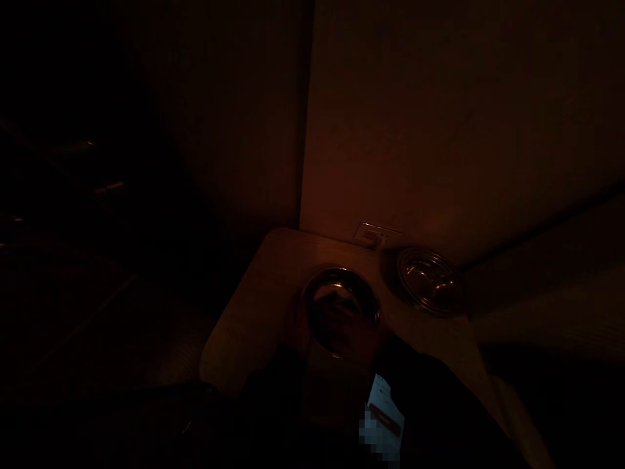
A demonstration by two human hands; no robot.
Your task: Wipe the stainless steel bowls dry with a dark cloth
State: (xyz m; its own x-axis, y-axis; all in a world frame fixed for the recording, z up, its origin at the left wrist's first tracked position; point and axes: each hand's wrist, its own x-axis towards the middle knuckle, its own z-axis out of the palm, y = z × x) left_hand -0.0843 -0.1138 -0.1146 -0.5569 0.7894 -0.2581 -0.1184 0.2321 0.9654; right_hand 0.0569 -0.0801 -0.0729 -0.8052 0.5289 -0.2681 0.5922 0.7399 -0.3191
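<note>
The scene is very dark. A round metal bowl sits at the middle of a small light wooden table top. A dim reddish shape lies against the bowl's near side. It may be one of my hands, but I cannot tell which, nor how its fingers are set. Dark sleeves or clothing fill the bottom of the view below the bowl. A white card or badge hangs there.
A second shiny metal dish or lid lies at the table's back right, by a wall socket plate. Walls meet in a corner behind the table. Dark drawers with faint handles stand to the left.
</note>
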